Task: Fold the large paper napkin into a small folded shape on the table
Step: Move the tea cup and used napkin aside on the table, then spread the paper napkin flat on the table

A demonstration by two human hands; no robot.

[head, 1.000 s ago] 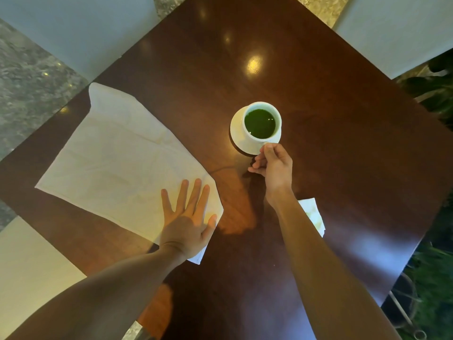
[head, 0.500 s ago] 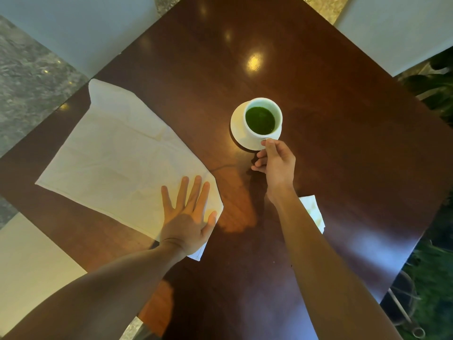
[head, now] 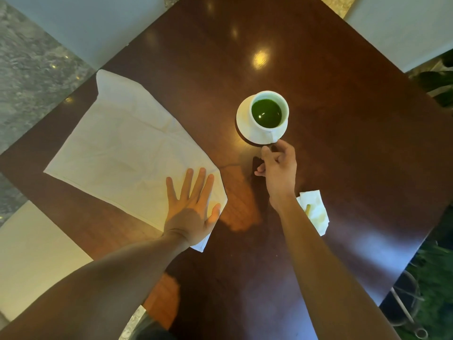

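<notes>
The large white paper napkin (head: 127, 153) lies spread flat on the left part of the dark wooden table (head: 343, 143), and its far corner hangs over the table edge. My left hand (head: 191, 207) rests palm down, fingers spread, on the napkin's near right corner. My right hand (head: 277, 168) hovers just before the white saucer (head: 245, 126), fingers loosely curled and holding nothing; its fingertips are right at the saucer's near rim. A white cup (head: 269, 111) of green drink stands on that saucer.
A small folded white napkin (head: 316, 209) with a yellowish mark lies by my right forearm. Pale chair seats (head: 29, 253) stand around the table's corners. Green plants (head: 438, 266) show at the right, beyond the table edge.
My right hand has let go of the cup and saucer and drawn back a little toward me. My left hand stays flat on the napkin.
</notes>
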